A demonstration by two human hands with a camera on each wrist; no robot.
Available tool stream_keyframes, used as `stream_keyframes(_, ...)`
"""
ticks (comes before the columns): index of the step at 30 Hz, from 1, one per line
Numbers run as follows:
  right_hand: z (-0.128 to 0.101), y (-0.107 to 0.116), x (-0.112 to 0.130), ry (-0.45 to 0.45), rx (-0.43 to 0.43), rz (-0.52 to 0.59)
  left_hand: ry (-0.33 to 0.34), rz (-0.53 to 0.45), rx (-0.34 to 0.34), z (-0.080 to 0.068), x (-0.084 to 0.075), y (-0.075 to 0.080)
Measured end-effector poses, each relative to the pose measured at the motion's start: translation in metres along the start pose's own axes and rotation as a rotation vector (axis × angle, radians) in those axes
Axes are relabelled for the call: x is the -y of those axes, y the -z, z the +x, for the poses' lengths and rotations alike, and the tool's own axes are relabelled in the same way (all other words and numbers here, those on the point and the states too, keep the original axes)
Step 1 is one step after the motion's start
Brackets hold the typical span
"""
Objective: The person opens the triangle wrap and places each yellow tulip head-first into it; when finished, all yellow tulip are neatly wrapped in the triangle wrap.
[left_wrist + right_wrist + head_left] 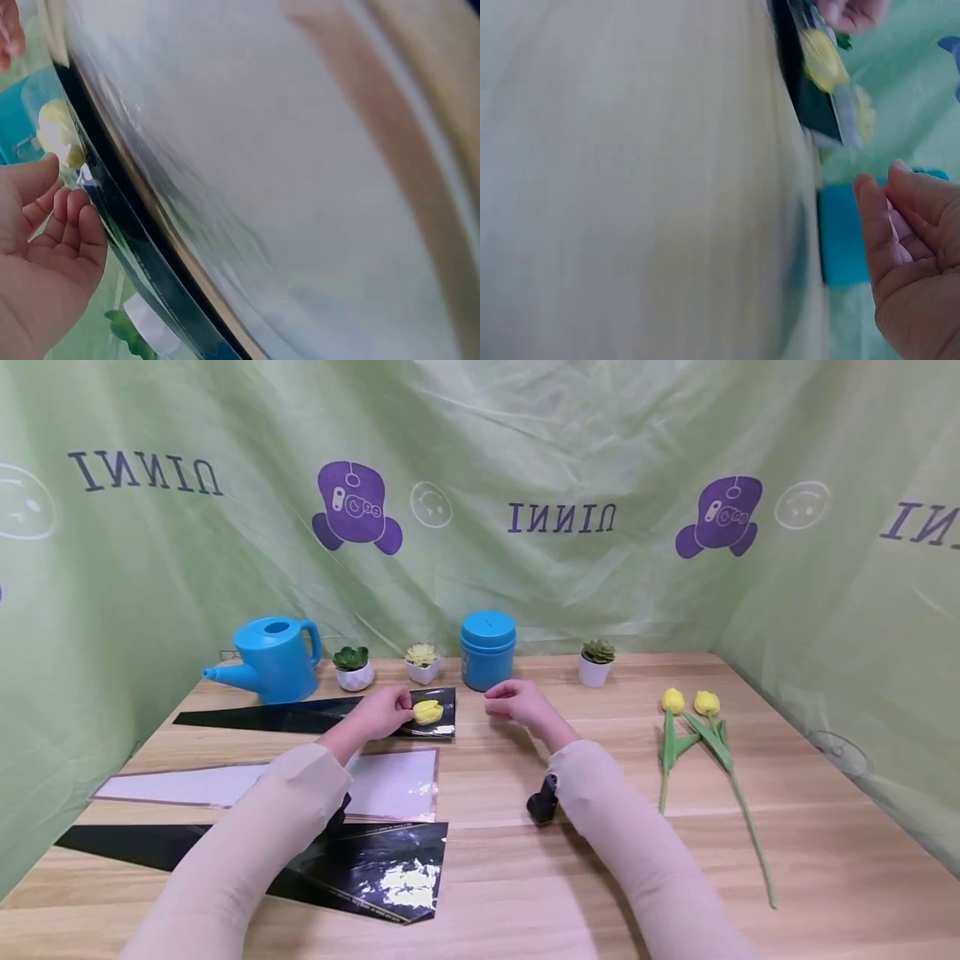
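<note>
My left hand is over the wide end of a black flower sleeve, its fingertips beside the base of a yellow tulip head. In the left wrist view its thumb and curled fingers are close to the shiny film edge, with the tulip just beyond. Whether they pinch film or stem cannot be made out; the stem is hidden. My right hand hovers right of the sleeve, in front of a blue lidded canister. Its loosely bent fingers hold nothing.
Two yellow tulips with green stems lie at the right. A white sleeve and another black sleeve lie nearer me, at the left. Along the back stand a blue watering can and potted succulents before a green curtain.
</note>
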State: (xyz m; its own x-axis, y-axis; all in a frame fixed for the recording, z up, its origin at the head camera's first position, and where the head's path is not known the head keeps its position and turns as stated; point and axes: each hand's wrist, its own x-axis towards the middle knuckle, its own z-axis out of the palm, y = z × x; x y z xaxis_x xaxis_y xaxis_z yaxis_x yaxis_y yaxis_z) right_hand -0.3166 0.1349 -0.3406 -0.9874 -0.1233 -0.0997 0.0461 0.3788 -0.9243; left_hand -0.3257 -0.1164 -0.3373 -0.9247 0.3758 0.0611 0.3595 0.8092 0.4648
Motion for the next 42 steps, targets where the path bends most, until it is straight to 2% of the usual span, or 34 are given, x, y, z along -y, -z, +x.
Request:
stream_keyframes(3, -0.008, 0.022, -0.001, 0.014, 0.023, 0.031, 0.031, -0.038, -0.001, -0.005, 0.004, 0.003)
stream_keyframes(5, -0.016, 0.037, -0.004, 0.038, 0.025, 0.059, 0.024, -0.060, 0.006, -0.009, 0.005, 0.005)
stream_keyframes(11, -0.043, 0.084, -0.014, 0.058, 0.007, 0.036, -0.075, -0.018, 0.010, -0.026, 0.004, 0.009)
stream_keyframes(16, -0.069, 0.116, -0.022, 0.048, 0.005, -0.021, -0.108, -0.012, 0.059, -0.040, 0.001, 0.015)
stream_keyframes(20, -0.090, 0.136, -0.031, 0.034, -0.026, -0.011, -0.162, 0.009, 0.074, -0.050, 0.002, 0.018)
stream_keyframes(25, -0.112, 0.153, -0.046, -0.008, -0.022, 0.010, -0.211, 0.036, 0.113, -0.065, 0.004, 0.016)
stream_keyframes(30, -0.135, 0.166, -0.061, -0.042, 0.023, -0.030, -0.197, 0.037, 0.153, -0.077, 0.006, 0.012)
stream_keyframes(35, -0.151, 0.175, -0.069, -0.097, 0.052, -0.075, -0.180, 0.040, 0.181, -0.083, 0.009, 0.012)
stream_keyframes(42, -0.163, 0.181, -0.076, -0.167, 0.090, -0.125, -0.228, 0.051, 0.243, -0.086, 0.013, 0.013)
